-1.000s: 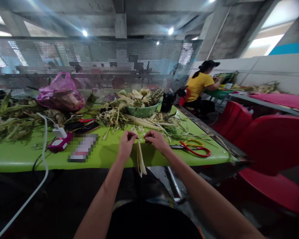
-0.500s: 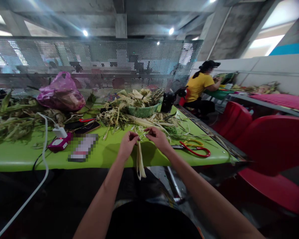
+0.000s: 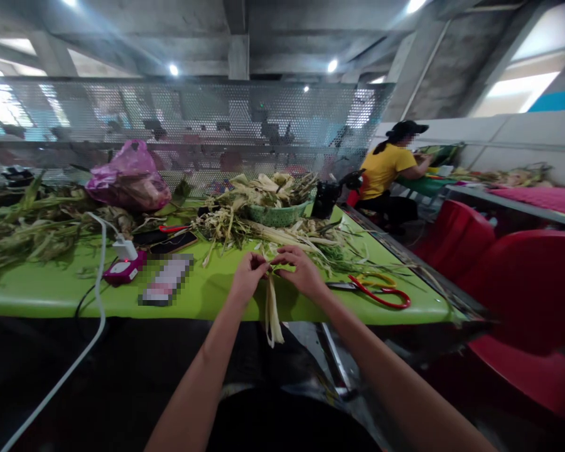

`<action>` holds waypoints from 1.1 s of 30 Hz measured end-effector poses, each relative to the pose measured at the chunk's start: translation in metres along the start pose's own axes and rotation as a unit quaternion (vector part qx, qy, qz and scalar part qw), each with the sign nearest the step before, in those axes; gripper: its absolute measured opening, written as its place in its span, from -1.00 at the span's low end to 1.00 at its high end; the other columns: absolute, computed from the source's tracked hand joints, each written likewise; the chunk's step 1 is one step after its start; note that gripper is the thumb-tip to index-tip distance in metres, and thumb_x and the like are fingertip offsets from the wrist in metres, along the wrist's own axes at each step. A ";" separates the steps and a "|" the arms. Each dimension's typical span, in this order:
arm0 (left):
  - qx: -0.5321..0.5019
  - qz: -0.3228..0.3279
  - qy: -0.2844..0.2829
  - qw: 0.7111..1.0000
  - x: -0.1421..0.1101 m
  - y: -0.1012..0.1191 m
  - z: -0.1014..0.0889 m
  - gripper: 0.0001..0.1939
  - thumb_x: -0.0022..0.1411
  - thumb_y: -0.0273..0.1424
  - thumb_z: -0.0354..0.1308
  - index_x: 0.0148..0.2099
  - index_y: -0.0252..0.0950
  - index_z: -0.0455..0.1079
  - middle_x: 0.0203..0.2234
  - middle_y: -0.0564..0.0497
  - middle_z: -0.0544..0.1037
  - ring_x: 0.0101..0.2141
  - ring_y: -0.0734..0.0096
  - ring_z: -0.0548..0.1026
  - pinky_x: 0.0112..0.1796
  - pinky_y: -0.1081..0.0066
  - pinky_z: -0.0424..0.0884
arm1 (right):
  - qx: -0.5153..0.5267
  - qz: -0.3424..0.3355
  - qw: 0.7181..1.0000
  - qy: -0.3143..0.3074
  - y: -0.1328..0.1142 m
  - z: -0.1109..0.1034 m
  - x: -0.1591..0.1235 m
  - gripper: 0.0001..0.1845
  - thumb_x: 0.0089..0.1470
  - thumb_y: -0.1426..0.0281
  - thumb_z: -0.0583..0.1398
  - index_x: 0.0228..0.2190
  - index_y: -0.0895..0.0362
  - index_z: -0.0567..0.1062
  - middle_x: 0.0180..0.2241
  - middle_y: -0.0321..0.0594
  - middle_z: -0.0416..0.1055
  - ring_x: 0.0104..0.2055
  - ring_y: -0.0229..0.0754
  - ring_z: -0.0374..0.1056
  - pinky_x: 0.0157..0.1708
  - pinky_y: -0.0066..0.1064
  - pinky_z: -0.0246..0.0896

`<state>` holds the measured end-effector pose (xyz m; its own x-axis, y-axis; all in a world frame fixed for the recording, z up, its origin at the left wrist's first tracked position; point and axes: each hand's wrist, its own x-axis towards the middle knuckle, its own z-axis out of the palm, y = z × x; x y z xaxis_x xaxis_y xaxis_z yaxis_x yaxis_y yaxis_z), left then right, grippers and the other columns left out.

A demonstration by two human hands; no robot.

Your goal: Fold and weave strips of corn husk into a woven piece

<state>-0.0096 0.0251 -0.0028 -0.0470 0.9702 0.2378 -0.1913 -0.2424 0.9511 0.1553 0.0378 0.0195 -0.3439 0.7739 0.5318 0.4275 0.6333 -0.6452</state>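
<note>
My left hand [image 3: 248, 276] pinches the top of a pale dried corn husk [image 3: 272, 314], which hangs down past the table's front edge. Close beside it, my right hand [image 3: 299, 270] bends its fingers around a thin strand at the husk's top; the fingertips partly hide this strand. Both hands are just above the green table [image 3: 207, 301]. To the right of my right hand lie scissors [image 3: 390, 303] with red and yellow handles.
Behind my hands, a green basket [image 3: 277, 215] holds husks, with loose stalks around it. To the left are a phone [image 3: 168, 279], a purple power socket [image 3: 125, 270], a white cable [image 3: 101, 307] and a pink bag [image 3: 129, 182]. Red chairs [image 3: 522, 289] and a person in yellow [image 3: 386, 166] are at right.
My right hand has come closer to my left, so the fingertips now nearly meet at the husk's top. The whole view has shifted slightly, with things appearing further right and lower.
</note>
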 end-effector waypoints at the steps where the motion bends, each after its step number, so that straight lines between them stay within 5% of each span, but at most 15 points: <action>1: 0.003 0.000 0.001 1.000 0.000 0.000 0.000 -0.78 -0.01 -0.37 0.23 -0.37 -0.29 0.23 -0.54 0.13 0.37 -0.49 0.53 0.40 -0.47 0.51 0.33 | -0.006 -0.005 1.000 -0.001 0.000 0.000 0.000 -0.84 -0.12 0.48 0.26 -0.39 0.08 0.56 -0.14 -0.14 0.35 -0.03 -0.06 0.26 -0.01 -0.19 0.15; 17: 0.011 -0.049 -0.057 0.997 0.002 0.000 0.002 -0.90 -0.06 -0.46 0.22 -0.42 -0.35 0.38 -0.63 0.13 0.38 -0.57 0.57 0.28 -0.46 0.50 0.20 | -0.207 -0.078 0.975 -0.035 -0.031 -0.015 0.003 -0.93 0.03 0.43 0.19 -0.40 0.08 0.50 -0.13 -0.12 0.39 -0.10 -0.04 0.34 -0.18 -0.27 0.22; 33: 0.006 -0.029 -0.079 0.996 0.003 -0.008 -0.001 -0.67 -0.20 -0.27 0.38 -0.43 -0.37 0.39 -0.57 0.08 0.44 -0.52 0.53 0.33 -0.39 0.46 0.25 | -0.184 -0.071 0.980 -0.040 -0.044 -0.014 0.005 -0.83 0.00 0.54 0.20 -0.39 0.06 0.56 -0.29 -0.22 0.45 -0.22 -0.17 0.35 -0.21 -0.37 0.18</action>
<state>-0.0088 0.0298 -0.0099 0.1180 0.9707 0.2095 -0.1768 -0.1871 0.9663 0.1467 0.0140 0.0579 -0.4796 0.6857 0.5475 0.6378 0.7009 -0.3192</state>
